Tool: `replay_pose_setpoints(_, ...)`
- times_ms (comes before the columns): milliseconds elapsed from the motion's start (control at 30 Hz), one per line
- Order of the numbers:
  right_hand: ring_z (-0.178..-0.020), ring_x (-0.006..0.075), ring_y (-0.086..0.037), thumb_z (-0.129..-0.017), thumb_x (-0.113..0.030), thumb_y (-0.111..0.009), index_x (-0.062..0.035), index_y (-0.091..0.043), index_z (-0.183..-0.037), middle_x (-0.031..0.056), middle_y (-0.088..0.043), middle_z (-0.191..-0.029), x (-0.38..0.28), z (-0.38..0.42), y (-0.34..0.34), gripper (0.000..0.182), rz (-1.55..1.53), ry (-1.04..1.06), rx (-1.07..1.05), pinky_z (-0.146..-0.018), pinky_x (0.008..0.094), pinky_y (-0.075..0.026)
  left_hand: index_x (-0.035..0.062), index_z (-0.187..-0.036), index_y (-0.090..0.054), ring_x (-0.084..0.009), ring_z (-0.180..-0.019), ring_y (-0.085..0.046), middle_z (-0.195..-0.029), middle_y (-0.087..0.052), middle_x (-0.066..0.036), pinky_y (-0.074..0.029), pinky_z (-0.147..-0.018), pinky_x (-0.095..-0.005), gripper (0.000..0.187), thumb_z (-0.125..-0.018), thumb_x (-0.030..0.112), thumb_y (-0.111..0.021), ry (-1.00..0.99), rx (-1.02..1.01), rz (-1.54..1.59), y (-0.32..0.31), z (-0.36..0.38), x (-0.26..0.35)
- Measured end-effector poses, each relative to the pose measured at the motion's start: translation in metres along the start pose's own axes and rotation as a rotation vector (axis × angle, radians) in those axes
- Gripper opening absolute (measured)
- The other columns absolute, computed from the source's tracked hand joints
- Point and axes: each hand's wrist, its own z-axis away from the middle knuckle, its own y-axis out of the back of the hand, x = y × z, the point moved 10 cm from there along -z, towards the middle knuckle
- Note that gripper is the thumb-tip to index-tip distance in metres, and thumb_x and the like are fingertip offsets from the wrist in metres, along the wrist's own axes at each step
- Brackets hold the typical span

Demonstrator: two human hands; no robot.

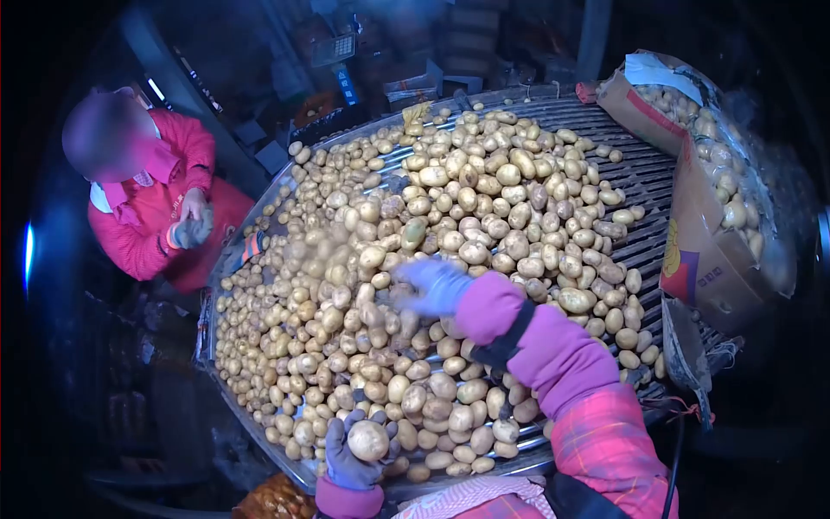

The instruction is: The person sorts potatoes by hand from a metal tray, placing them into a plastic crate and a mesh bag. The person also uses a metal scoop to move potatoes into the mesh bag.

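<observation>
My left hand (347, 467), in a grey-purple glove, is closed around a large round potato (368, 440) at the near edge of the sorting table. My right hand (435, 287), in a light blue-grey glove, reaches over the middle of the potato pile (467, 251). Motion blurs its fingers, so whether they grip anything cannot be made out. Some potatoes just left of that hand are blurred too. Pale yellow potatoes of many sizes cover most of the slatted metal table (644, 186).
A cardboard box (705, 233) with bagged potatoes stands at the right edge. Across the table at the left, a person in red (164, 199) holds gloves in their hands. Boxes (415, 84) and a scale display (334, 49) are behind. An orange net sack (275, 500) lies below the near edge.
</observation>
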Motion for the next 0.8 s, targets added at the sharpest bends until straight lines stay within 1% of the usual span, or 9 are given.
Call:
replay_pose_setpoints(67, -0.093, 0.0324, -0.063, -0.078, -0.044, -0.066, -0.0119, -0.064, -0.109, 0.0127, -0.066, -0.101, 0.061, 0.021, 0.078, 0.045, 0.163, -0.205, 0.448, -0.085, 0.0392, -0.05, 0.0183, -0.108, -0.062, -0.0421, -0.104, -0.06, -0.118, -0.061, -0.017, -0.05, -0.08, -0.0584, 0.042, -0.088, 0.055, -0.054, 0.012, 0.104, -0.037, 0.016, -0.001, -0.004)
replay_pose_setpoints(167, -0.111, 0.0371, -0.054, -0.082, -0.042, -0.062, -0.014, -0.06, -0.12, 0.0163, -0.052, -0.128, 0.128, 0.057, 0.097, 0.047, 0.566, -0.278, 0.352, -0.096, 0.0473, -0.043, 0.018, -0.104, -0.063, -0.0407, -0.104, -0.06, -0.116, -0.062, -0.016, -0.05, -0.08, -0.0576, 0.038, -0.088, 0.052, -0.055, 0.031, 0.133, -0.032, 0.02, -0.004, -0.012)
replay_pose_setpoints(300, -0.121, 0.0385, -0.047, -0.082, -0.043, -0.062, -0.0264, -0.053, -0.13, 0.0133, -0.042, -0.14, 0.134, 0.066, 0.069, 0.051, 0.418, -0.365, 0.049, -0.1, 0.0479, -0.043, 0.0138, -0.092, -0.062, -0.0343, -0.096, -0.063, -0.103, -0.065, -0.011, -0.053, -0.077, -0.0541, 0.03, -0.09, 0.043, -0.056, 0.056, 0.193, 0.019, 0.006, -0.014, -0.022)
replay_pose_setpoints(400, -0.124, 0.0402, -0.046, -0.083, -0.043, -0.062, -0.0254, -0.054, -0.129, 0.013, -0.038, -0.144, 0.14, 0.08, 0.05, 0.05, 0.095, -0.175, 0.152, -0.101, 0.0466, -0.042, 0.0116, -0.096, -0.06, -0.0336, -0.094, -0.063, -0.101, -0.064, -0.01, -0.053, -0.076, -0.0531, 0.027, -0.09, 0.038, -0.056, 0.074, 0.168, -0.003, -0.007, -0.027, -0.026)
replay_pose_setpoints(467, -0.124, 0.0375, -0.047, -0.085, -0.042, -0.062, -0.0235, -0.054, -0.129, 0.0131, -0.042, -0.142, 0.106, 0.088, 0.059, 0.049, 0.293, -0.077, 0.162, -0.102, 0.0437, -0.042, 0.0105, -0.101, -0.059, -0.0333, -0.093, -0.063, -0.1, -0.064, -0.01, -0.053, -0.075, -0.0527, 0.027, -0.09, 0.035, -0.056, 0.083, 0.178, -0.026, -0.013, -0.033, -0.027)
replay_pose_setpoints(533, -0.122, 0.0327, -0.051, -0.086, -0.045, -0.059, -0.0206, -0.054, -0.129, 0.0137, -0.052, -0.133, 0.071, 0.097, 0.034, 0.05, 0.008, -0.176, -0.392, -0.101, 0.0408, -0.042, 0.0091, -0.115, -0.055, -0.0329, -0.092, -0.063, -0.103, -0.062, -0.012, -0.054, -0.076, -0.0525, 0.032, -0.09, 0.03, -0.056, 0.074, 0.151, -0.167, -0.017, -0.037, -0.024)
replay_pose_setpoints(600, -0.116, 0.0311, -0.056, -0.087, -0.047, -0.057, -0.02, -0.053, -0.131, 0.0137, -0.059, -0.124, 0.062, 0.07, 0.042, 0.052, -0.01, -0.232, -0.464, -0.099, 0.0401, -0.044, 0.0087, -0.12, -0.053, -0.0332, -0.091, -0.063, -0.104, -0.061, -0.013, -0.054, -0.077, -0.0522, 0.036, -0.09, 0.029, -0.056, 0.065, 0.15, -0.222, -0.017, -0.039, -0.023)
replay_pose_setpoints(733, -0.114, 0.0305, -0.056, -0.086, -0.037, -0.057, -0.0195, -0.054, -0.128, 0.0119, -0.057, -0.126, 0.086, -0.047, 0.106, 0.046, 0.226, -0.186, 0.231, -0.096, 0.0421, -0.044, -0.0007, -0.133, -0.039, -0.0385, -0.106, -0.059, -0.116, -0.055, -0.021, -0.053, -0.086, -0.0539, 0.041, -0.096, 0.014, -0.047, 0.081, 0.024, -0.229, -0.019, -0.038, -0.015)
replay_pose_setpoints(800, -0.12, 0.0314, -0.051, -0.085, -0.029, -0.057, -0.0205, -0.056, -0.127, 0.0122, -0.056, -0.126, 0.082, -0.093, 0.117, 0.043, 0.457, -0.241, 0.345, -0.101, 0.0442, -0.04, -0.0008, -0.133, -0.041, -0.0333, -0.102, -0.062, -0.111, -0.057, -0.017, -0.056, -0.084, -0.0462, 0.041, -0.094, 0.01, -0.049, 0.065, -0.11, -0.227, -0.012, -0.036, -0.007)
